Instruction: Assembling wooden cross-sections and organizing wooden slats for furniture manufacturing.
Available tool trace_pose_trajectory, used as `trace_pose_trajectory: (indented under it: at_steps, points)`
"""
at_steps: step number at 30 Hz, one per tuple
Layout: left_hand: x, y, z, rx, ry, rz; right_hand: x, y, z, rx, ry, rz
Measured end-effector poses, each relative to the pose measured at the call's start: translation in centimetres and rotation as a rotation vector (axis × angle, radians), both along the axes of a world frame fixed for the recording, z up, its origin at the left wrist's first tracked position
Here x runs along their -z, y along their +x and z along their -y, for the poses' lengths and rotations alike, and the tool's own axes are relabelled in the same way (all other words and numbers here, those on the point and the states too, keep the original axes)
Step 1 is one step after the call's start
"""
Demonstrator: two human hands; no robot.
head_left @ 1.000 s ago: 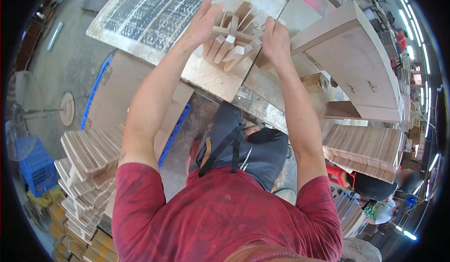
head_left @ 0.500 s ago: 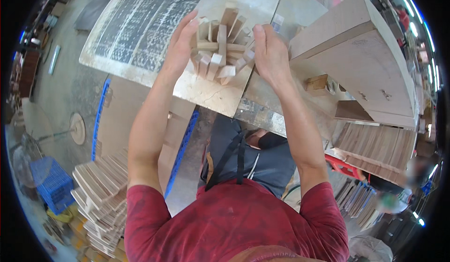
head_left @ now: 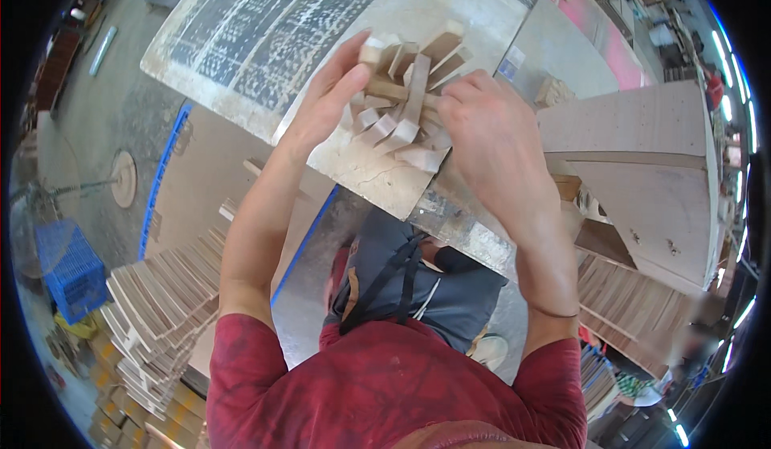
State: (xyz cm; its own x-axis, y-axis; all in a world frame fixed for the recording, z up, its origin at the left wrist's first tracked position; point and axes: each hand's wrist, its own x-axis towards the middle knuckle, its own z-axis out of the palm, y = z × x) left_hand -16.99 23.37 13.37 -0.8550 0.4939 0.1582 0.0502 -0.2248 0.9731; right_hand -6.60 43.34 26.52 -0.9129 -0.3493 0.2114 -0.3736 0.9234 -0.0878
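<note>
A cluster of pale wooden sticks stands and leans on the near part of the worktable, some tilted outward, with one stick lying crosswise among them. At the cluster's left side is my left hand, its thumb and fingers around the end of a wooden stick. On the right, my right hand has its fingers curled at the crosswise stick's right end. The back of that hand hides its fingertips and the exact grip.
The worktable has a dark, white-streaked panel at its left. A large wooden cabinet-like piece stands at right. Stacked slats and a blue crate are lower left, more slats lower right.
My right hand has gone from upright beside the sticks to curled over their right side. My left fingers have closed in on the left side. Several sticks now lean more.
</note>
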Motion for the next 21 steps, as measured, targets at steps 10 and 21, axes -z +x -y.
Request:
trace_pose_trajectory:
  at_steps: [10, 21]
  points:
    - [0.9, 0.8, -1.1, 0.076, 0.007, 0.022, 1.5, -2.9, -0.3, -0.053, 0.301, 0.325]
    - [3.0, -4.9, -3.4, 0.235, -0.092, 0.26, 0.6, -4.1, 0.0, -0.08, 0.43, 0.463]
